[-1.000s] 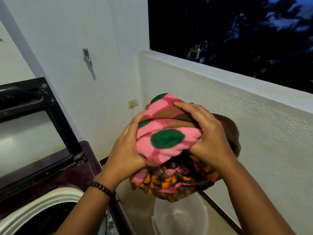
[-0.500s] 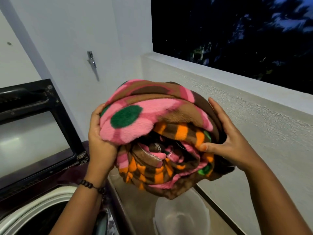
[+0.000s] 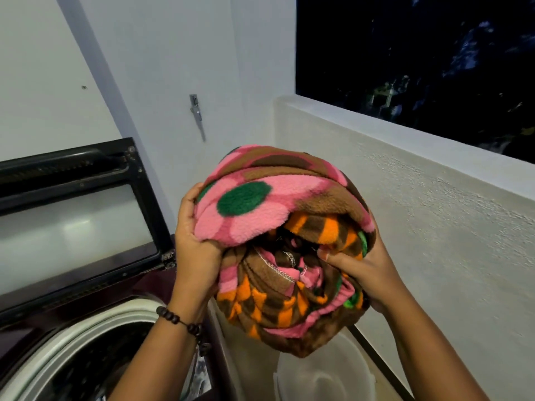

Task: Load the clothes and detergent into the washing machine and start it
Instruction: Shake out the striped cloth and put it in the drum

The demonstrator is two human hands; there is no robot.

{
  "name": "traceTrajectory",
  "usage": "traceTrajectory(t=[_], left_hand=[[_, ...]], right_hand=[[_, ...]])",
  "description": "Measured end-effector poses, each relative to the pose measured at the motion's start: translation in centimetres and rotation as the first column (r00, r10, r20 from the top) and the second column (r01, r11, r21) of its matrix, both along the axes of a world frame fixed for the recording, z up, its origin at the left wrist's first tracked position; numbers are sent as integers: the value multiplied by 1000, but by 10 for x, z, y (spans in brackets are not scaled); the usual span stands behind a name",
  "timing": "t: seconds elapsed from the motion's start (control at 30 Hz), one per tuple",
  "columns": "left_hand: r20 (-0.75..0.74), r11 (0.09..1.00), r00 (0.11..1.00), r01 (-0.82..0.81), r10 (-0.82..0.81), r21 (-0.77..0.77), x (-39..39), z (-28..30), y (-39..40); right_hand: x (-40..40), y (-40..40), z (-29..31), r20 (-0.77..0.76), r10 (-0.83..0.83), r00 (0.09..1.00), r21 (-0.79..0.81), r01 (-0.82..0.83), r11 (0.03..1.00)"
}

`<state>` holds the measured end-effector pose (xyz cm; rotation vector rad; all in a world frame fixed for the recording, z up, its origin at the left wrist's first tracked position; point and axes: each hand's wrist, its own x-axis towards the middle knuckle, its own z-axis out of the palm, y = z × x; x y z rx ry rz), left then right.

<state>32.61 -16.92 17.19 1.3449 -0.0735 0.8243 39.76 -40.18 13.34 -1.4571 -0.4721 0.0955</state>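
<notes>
A bundled fleece blanket [image 3: 278, 227], pink, brown, orange and green, hangs in the air at the centre of the view. My left hand [image 3: 194, 241] grips its left side; a bead bracelet circles that wrist. My right hand [image 3: 364, 270] clasps its right side, thumb pressed into the folds. The top-loading washing machine [image 3: 72, 337] stands at lower left, its drum open and dark, its black-framed lid [image 3: 81, 215] raised against the wall. The bundle sits to the right of the drum opening, above the gap beside the machine. No detergent is in view.
A white plastic bucket [image 3: 324, 377] stands on the floor under the blanket, right of the machine. A low white parapet wall [image 3: 419, 212] runs along the right, with dark night beyond. A metal tap [image 3: 195, 108] projects from the back wall.
The bundle has been turned and shifted left from over the bucket towards the machine. My right hand moved from on top of it to its right side, and my thumb now digs into the folds.
</notes>
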Motion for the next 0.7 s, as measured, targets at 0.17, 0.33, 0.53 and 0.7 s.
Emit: traceTrajectory(t=[0.17, 0.33, 0.53, 0.7], left_hand=[[-25, 992, 991, -129, 129, 18, -28, 0, 13], [-77, 945, 943, -316, 322, 81, -75, -3, 35], [-121, 859, 850, -507, 513, 75, -142, -10, 56], [-142, 819, 807, -567, 573, 85, -178, -20, 71]], right_hand=[[3, 30, -10, -48, 81, 996, 42, -79, 996], [-7, 77, -15, -64, 224, 972, 84, -218, 972], [-41, 132, -34, -84, 414, 906, 89, -407, 909], [-67, 161, -43, -70, 490, 869, 85, -484, 871]])
